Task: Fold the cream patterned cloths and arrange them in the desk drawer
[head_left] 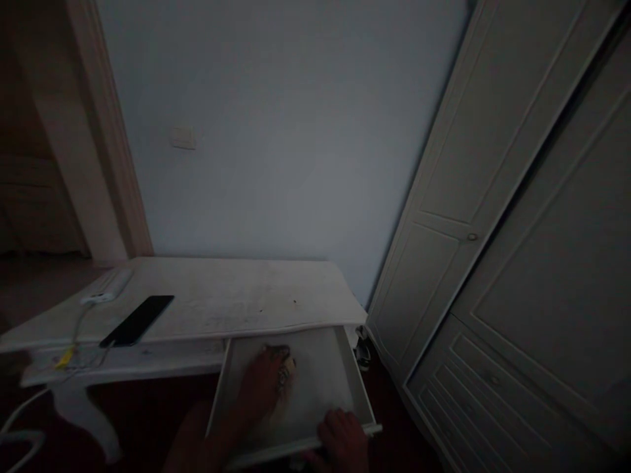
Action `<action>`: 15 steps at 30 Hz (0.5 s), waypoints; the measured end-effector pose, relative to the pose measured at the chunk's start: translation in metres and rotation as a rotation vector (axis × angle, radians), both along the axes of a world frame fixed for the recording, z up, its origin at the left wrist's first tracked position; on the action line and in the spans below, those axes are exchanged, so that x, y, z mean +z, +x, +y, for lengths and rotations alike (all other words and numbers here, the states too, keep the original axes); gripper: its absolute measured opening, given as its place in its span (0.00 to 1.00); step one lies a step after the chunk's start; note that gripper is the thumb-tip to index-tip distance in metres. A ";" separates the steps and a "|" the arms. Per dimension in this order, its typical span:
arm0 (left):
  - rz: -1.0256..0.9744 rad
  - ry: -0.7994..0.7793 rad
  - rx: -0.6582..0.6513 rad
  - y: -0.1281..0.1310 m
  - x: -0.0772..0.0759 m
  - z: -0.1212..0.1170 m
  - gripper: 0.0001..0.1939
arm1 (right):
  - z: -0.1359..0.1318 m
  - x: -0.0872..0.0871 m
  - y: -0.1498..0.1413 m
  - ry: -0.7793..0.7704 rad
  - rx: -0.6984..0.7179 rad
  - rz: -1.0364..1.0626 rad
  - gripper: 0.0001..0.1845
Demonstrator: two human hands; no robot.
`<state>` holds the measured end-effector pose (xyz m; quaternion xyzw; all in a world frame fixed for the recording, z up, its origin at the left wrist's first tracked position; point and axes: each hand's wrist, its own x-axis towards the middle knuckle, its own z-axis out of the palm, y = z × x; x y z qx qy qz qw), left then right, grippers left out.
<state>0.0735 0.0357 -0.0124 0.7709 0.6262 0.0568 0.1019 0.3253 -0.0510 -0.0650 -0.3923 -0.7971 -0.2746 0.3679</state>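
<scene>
A white desk (221, 295) stands against the wall with its right-hand drawer (362, 394) pulled out. My left hand (263, 384) reaches into the drawer and rests on a small dark-patterned object (286, 371) that I cannot make out in the dim light. My right hand (342, 437) grips the drawer's front edge near its right corner, fingers curled over the rim.
A black phone (138, 320) lies on the desk's left side, next to a white power strip (107, 286) with a cable hanging off the edge. A tall white wardrobe (517, 263) stands close on the right. A doorway (34, 164) opens at the left.
</scene>
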 end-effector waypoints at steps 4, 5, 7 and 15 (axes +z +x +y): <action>0.057 -0.210 -0.153 -0.020 -0.001 -0.027 0.46 | -0.005 0.007 -0.008 -0.022 0.010 0.061 0.30; 0.068 -0.243 -0.201 -0.021 0.000 -0.031 0.47 | -0.004 0.005 -0.010 -0.012 0.009 0.081 0.30; 0.078 -0.249 -0.295 -0.019 0.002 -0.034 0.45 | 0.000 -0.004 -0.014 0.052 0.002 0.147 0.32; -0.091 -0.070 -0.425 0.044 -0.009 -0.018 0.35 | 0.006 -0.038 -0.011 0.147 -0.083 0.118 0.28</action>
